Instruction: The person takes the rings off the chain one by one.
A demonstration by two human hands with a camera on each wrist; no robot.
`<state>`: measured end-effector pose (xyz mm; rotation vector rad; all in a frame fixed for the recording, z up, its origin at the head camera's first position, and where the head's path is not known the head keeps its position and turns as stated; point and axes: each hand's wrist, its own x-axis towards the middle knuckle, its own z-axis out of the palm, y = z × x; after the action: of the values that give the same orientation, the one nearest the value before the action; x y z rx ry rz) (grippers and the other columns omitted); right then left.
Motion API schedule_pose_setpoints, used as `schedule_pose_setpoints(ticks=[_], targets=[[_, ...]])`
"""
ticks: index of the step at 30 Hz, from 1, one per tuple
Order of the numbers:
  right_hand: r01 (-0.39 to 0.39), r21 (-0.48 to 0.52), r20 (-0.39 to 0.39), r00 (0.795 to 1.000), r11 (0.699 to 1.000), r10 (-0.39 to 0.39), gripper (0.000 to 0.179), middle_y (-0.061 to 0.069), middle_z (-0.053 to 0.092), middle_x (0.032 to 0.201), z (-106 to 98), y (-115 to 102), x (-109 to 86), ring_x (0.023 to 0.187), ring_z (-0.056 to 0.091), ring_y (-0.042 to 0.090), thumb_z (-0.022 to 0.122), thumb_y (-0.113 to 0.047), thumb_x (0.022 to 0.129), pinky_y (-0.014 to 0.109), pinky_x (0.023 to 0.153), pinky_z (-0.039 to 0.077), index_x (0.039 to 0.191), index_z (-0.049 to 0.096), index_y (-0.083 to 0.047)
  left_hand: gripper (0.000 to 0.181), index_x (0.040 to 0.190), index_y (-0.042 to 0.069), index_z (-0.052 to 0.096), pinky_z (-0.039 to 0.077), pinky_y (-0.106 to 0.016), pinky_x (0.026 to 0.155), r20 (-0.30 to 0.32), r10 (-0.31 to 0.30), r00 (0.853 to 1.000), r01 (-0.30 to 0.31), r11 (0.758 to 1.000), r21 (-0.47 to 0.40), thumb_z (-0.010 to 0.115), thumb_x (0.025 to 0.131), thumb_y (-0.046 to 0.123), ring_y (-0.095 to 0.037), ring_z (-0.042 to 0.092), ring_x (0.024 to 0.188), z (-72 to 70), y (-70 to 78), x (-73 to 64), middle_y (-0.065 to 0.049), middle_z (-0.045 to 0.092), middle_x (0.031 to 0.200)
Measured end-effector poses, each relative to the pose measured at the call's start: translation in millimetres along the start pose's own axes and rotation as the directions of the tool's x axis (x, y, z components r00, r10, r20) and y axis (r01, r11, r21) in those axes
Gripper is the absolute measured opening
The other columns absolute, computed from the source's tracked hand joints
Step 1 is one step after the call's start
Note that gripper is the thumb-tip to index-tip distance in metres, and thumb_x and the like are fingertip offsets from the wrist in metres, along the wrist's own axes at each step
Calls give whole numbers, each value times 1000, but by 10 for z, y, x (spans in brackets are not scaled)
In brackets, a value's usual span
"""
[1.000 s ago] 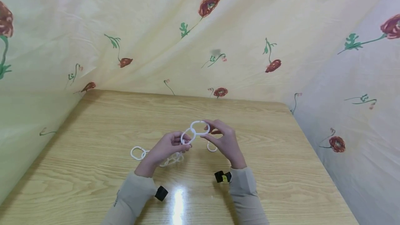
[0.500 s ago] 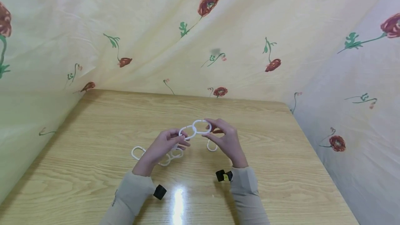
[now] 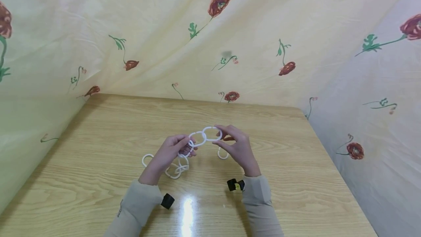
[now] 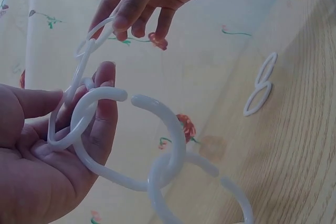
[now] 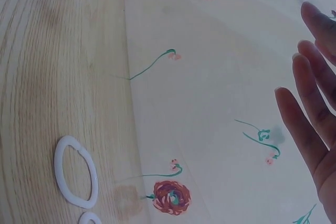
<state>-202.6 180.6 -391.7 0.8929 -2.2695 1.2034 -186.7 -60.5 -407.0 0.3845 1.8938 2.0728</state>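
Note:
A chain of white plastic split rings hangs between both hands over the table. My right hand pinches the end ring between thumb and fingers. The second ring stretches from it to my left hand, whose thumb presses a link against the fingers. Below the left hand the chain droops to several more rings at the tabletop. In the left wrist view, a large ring with a narrow gap at its top hangs beside the left palm.
Two more joined white rings lie on the wooden table, behind the right hand in the head view. Left of the left wrist lies another ring, partly hidden. A flower-printed cloth surrounds the table's back and sides.
My left hand has shifted along the chain to a link farther from the end ring. More rings now hang below it, and the second ring lies stretched out. The right hand barely moves.

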Motion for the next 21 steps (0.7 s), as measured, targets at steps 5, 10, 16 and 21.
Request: schedule_pose_setpoints(ticks=[5,10,16,21], targets=[[-7,11,8,1000,1000,7,44,13,68,87,-4,2,-2,80,65,19,79,-1,75,31,64,62,118,67,-4,34,111,-13,60,60,-22,70,-57,-13,998,13,1000,8,44,104,17,-7,69,72,2,14,-2,-17,71,91],[-15,14,19,1000,1000,15,44,11,68,87,-7,-8,1,80,65,19,80,-2,76,31,64,62,118,68,-4,33,115,-14,60,60,-22,70,-107,-13,994,10,1000,-23,48,102,13,-7,69,69,-5,3,8,0,71,80],[-19,2,25,1000,1000,18,44,11,69,88,-21,-6,-1,80,65,19,80,-2,76,27,65,61,118,67,-4,32,114,-16,58,60,-21,70,-148,-7,989,2,999,-32,52,100,12,-7,68,68,-28,-7,11,0,70,78],[-23,3,32,999,1000,23,44,11,69,88,-30,0,0,79,65,17,80,-3,76,26,66,61,118,67,-5,31,111,-16,59,60,-21,68,-182,-14,983,9,1000,-26,56,98,13,-6,66,67,-40,-12,14,1,71,77]])
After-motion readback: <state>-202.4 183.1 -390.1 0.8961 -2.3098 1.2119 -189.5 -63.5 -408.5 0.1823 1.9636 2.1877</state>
